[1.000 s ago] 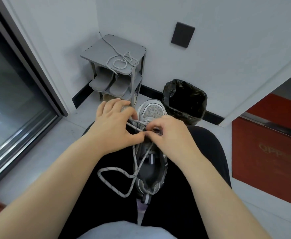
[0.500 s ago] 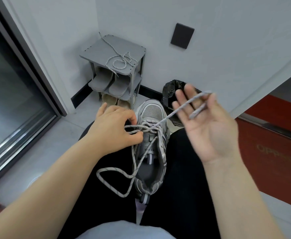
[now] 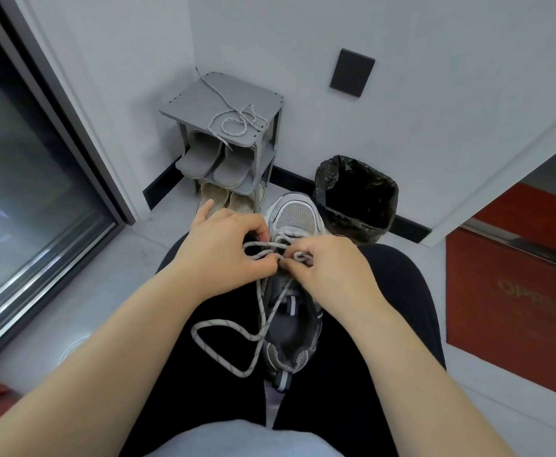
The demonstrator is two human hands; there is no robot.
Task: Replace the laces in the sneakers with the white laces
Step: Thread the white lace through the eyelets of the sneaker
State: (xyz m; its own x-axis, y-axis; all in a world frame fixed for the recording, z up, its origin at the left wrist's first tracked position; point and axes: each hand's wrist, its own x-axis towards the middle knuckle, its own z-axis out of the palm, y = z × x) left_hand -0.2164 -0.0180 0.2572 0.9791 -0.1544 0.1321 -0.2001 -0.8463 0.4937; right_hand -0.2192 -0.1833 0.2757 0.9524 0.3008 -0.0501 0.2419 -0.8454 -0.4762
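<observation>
A grey and white sneaker (image 3: 294, 298) lies on my lap between my thighs, toe pointing away from me. A white speckled lace (image 3: 224, 341) runs through its upper eyelets, and a long loop of it trails over my left thigh. My left hand (image 3: 224, 249) pinches the lace at the left side of the eyelets. My right hand (image 3: 329, 262) pinches a lace end at the right side, just touching my left fingers. A second speckled lace (image 3: 237, 118) lies coiled on top of the small grey shoe rack (image 3: 191, 100).
The shoe rack stands in the corner ahead with grey slippers (image 3: 214, 159) on its shelf and beige shoes (image 3: 227, 199) below. A bin with a black bag (image 3: 357, 196) stands to the right of the sneaker's toe. A glass door (image 3: 22, 179) is at left, a red panel (image 3: 514, 291) at right.
My right hand, raised half a second ago with the lace end pulled up to the right, has come back down to the eyelets. The left hand stayed at the sneaker.
</observation>
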